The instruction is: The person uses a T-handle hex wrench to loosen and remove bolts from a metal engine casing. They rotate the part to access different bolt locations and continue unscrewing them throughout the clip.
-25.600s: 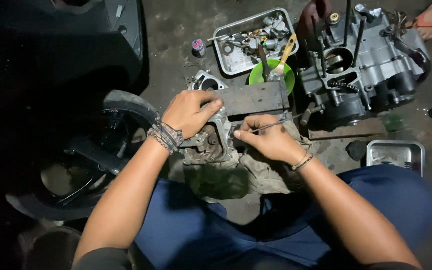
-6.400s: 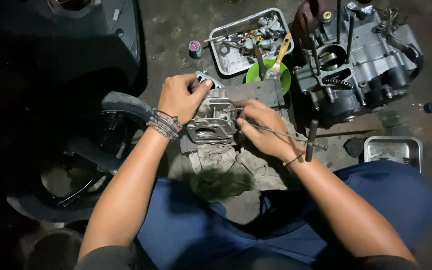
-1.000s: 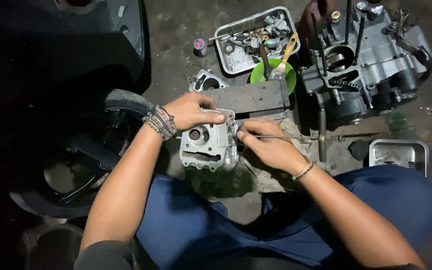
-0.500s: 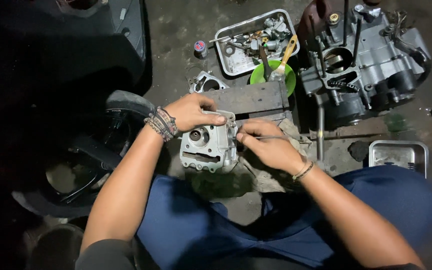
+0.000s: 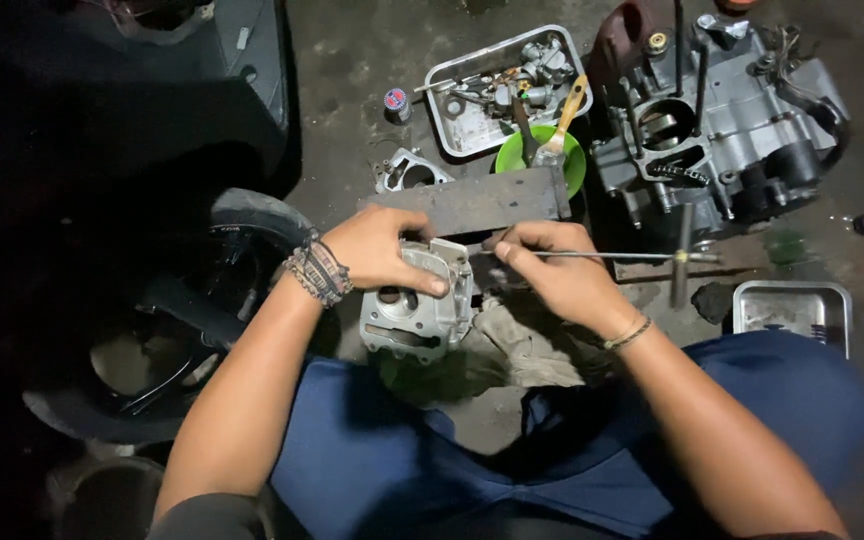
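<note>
- Left hand [image 5: 384, 250] is clamped over the top of the cylinder head [image 5: 420, 312]; right hand [image 5: 552, 272], just right of the cylinder head, is closed around a T-handle wrench [image 5: 642, 257].
- Cylinder head sits on a rag [image 5: 517, 345], touching the metal block [image 5: 472, 203] behind it.
- Open floor [image 5: 352, 60] lies beyond that block.
- Wrench tip is hidden behind the fingers; everything left of the cylinder head is too dark to make out.

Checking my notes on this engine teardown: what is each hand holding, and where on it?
Left hand grips the metal cylinder head over its top edge. Right hand pinches the long T-handle wrench at its shaft tip.
</note>
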